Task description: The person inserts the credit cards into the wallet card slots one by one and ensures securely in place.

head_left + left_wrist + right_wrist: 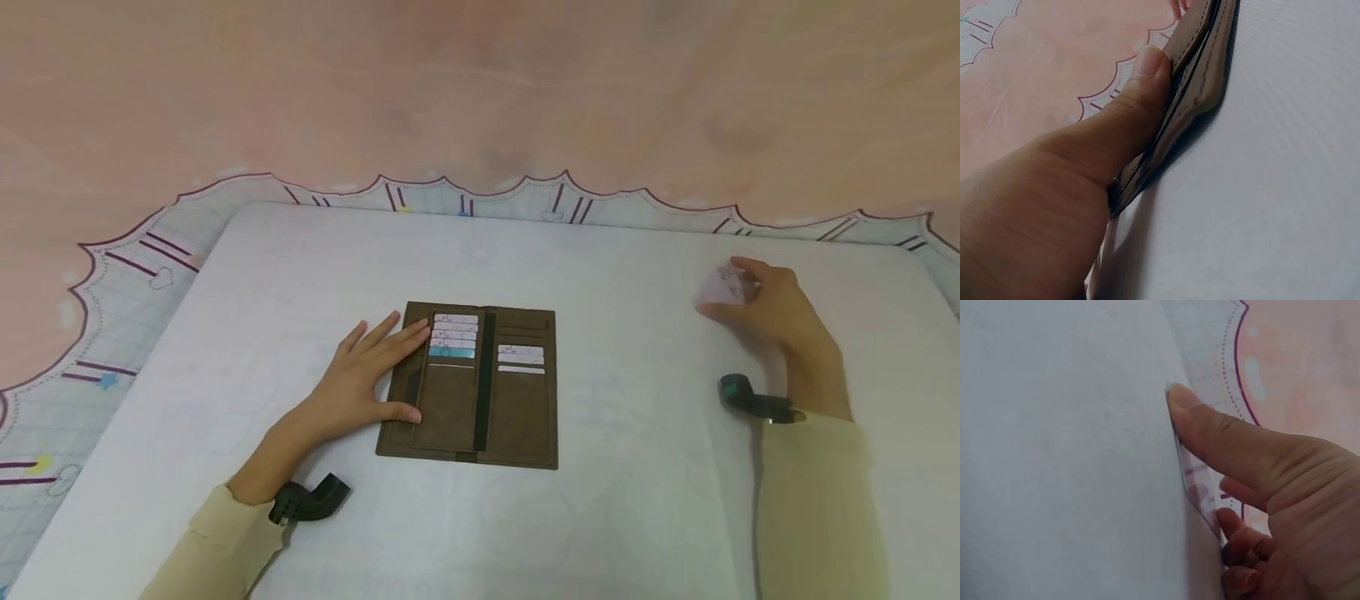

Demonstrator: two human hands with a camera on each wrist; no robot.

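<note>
A brown wallet lies open and flat on the white surface in the middle of the head view. Several cards stick up from its left slots, one of them blue, and a few cards sit in the right slots. My left hand rests with spread fingers across the wallet's left edge; in the left wrist view the thumb lies on the stitched brown cover. Off to the right, my right hand pinches a pale patterned card by its edges between thumb and fingers.
White sheeting lies under the wallet and both hands. Past its edges runs a scalloped printed border, with a pinkish patterned cloth beyond. Each wrist wears a small black camera.
</note>
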